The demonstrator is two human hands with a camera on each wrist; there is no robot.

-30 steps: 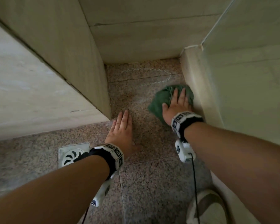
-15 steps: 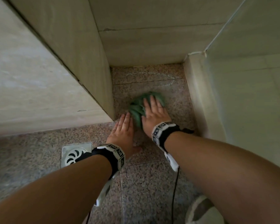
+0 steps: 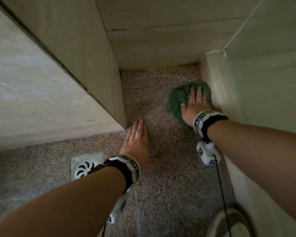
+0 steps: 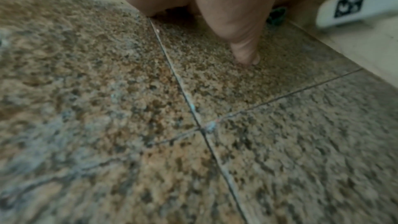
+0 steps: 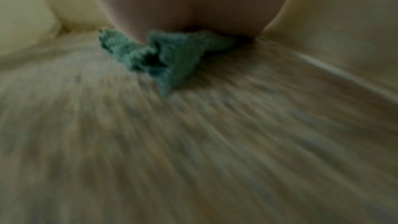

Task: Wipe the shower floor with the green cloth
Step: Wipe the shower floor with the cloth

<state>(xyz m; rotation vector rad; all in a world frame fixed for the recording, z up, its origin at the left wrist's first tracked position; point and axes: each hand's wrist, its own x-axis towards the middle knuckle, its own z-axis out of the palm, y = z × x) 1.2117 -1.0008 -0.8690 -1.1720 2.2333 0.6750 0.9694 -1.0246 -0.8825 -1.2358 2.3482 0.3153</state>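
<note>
right hand pressing bunched green cloth, speckled floor (motion-blurred), pale wall

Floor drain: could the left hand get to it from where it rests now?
Probably yes. The left hand lies flat on the floor, and the drain sits just beside its wrist with only bare tile between. The right hand presses the cloth far off by the wall.
</note>
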